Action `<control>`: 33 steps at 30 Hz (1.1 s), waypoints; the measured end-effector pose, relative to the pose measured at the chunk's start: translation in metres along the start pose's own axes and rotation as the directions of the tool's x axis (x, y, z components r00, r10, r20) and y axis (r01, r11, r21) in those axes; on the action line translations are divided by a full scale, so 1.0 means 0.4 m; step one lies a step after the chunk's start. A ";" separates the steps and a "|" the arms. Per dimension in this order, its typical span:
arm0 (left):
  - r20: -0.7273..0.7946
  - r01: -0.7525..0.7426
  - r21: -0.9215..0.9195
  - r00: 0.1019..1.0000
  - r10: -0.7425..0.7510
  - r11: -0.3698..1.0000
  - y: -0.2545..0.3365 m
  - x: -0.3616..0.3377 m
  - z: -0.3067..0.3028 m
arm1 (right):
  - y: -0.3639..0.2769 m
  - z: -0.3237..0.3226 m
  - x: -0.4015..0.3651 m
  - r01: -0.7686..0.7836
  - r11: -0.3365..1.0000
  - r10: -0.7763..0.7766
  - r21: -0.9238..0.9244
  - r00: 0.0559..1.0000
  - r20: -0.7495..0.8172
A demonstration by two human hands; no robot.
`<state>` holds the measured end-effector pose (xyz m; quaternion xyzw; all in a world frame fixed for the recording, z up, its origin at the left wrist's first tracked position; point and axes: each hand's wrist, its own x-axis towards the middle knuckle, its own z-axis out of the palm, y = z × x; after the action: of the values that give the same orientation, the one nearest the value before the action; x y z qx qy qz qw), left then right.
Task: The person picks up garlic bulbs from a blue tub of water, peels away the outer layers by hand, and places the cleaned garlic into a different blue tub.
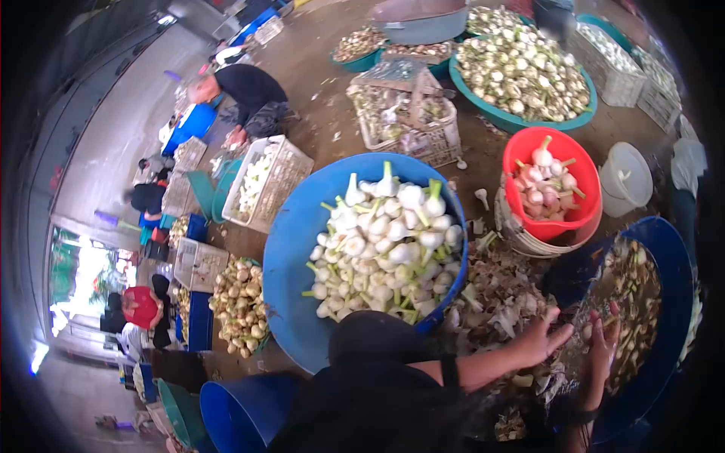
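Observation:
My left hand reaches in from the left over a heap of loose garlic skins, fingers apart and nothing visible in them. Facing it, my right hand is raised at the near side of a blue tub, its fingers spread. That tub holds water and many small garlic pieces. A small pale spot shows between the hands, too blurred to name. Left of the skins, trimmed white garlic bulbs with short green stems fill much of a wide blue basin.
A red bucket of pinkish bulbs and a white bucket stand beyond my hands. Farther back are a green basin of bulbs and a crate. At left, a bent-over person is near a white crate.

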<state>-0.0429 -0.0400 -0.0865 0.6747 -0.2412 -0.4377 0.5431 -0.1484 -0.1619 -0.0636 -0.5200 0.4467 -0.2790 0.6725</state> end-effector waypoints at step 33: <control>0.137 -0.170 0.442 0.983 0.121 0.881 0.126 -0.087 -0.121 | 0.068 0.076 -0.114 -0.001 0.972 0.060 -0.236 0.968 0.242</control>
<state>-0.0115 -0.0014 -0.0261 0.7383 -0.4146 -0.3625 0.3894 -0.1442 -0.1018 -0.0733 -0.6196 0.3971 -0.1470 0.6610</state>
